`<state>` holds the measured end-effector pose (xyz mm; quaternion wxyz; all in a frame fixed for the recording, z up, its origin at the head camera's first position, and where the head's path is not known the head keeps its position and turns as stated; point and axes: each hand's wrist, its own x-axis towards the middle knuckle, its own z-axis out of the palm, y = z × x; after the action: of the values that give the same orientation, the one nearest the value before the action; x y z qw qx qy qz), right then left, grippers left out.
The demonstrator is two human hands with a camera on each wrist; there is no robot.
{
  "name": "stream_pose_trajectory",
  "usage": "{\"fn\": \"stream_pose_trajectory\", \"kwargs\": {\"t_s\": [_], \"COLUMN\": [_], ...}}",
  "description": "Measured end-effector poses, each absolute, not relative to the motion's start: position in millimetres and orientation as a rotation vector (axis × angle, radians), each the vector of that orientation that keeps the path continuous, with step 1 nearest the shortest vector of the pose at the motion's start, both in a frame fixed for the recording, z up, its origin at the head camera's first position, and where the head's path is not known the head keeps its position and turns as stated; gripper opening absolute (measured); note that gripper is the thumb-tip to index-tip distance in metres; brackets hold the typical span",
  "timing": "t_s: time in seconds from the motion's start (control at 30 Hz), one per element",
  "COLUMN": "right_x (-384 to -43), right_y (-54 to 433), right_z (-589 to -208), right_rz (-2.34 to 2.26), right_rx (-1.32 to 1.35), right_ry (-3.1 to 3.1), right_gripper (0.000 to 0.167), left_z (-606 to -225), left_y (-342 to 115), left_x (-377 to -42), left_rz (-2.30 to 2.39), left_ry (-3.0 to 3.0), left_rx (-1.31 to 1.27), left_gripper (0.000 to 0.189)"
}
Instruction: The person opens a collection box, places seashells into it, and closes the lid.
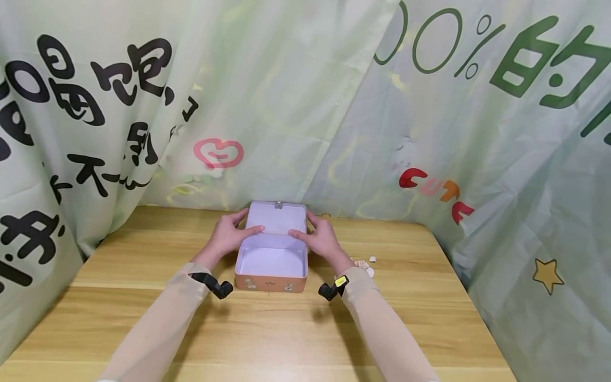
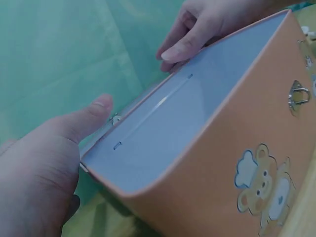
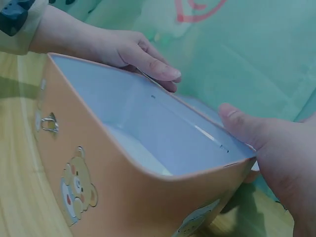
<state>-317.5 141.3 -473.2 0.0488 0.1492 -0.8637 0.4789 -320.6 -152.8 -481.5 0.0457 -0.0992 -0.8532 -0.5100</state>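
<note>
An orange tin box point(image 1: 269, 284) with a pale lilac inside stands on the table, its hinged lid point(image 1: 277, 216) swung back. Bear pictures and a metal latch loop point(image 2: 298, 98) mark its front. My left hand point(image 1: 228, 233) holds the left side near the hinge, thumb over the lid's inner face and fingers behind. On the opposite side my right hand point(image 1: 322, 237) holds it the same way, thumb pointing inward. In the left wrist view the lid is mostly hidden behind the box's back wall. Both hands' fingers are partly hidden behind the lid.
Small whitish pieces point(image 1: 369, 272), too small to identify, lie on the wooden table point(image 1: 267, 334) beside my right wrist. A printed curtain point(image 1: 286, 106) hangs behind the table and along both sides. Each wrist wears a black camera point(image 1: 220, 289).
</note>
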Motion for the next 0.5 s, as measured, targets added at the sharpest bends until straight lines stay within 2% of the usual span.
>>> {"fn": "stream_pose_trajectory", "kwargs": {"t_s": [0.23, 0.5], "right_x": [-299, -272], "right_y": [155, 180], "right_z": [-462, -450], "right_rz": [1.514, 1.466], "right_rx": [0.486, 0.506], "right_ry": [-2.579, -2.534], "right_gripper": [0.09, 0.069], "left_z": [-470, -459], "left_y": [-160, -164], "left_x": [-301, -266], "left_rz": [-1.5, -1.348], "left_ry": [-2.626, -2.621], "left_rx": [-0.318, -0.346], "left_gripper": [0.105, 0.102]}}
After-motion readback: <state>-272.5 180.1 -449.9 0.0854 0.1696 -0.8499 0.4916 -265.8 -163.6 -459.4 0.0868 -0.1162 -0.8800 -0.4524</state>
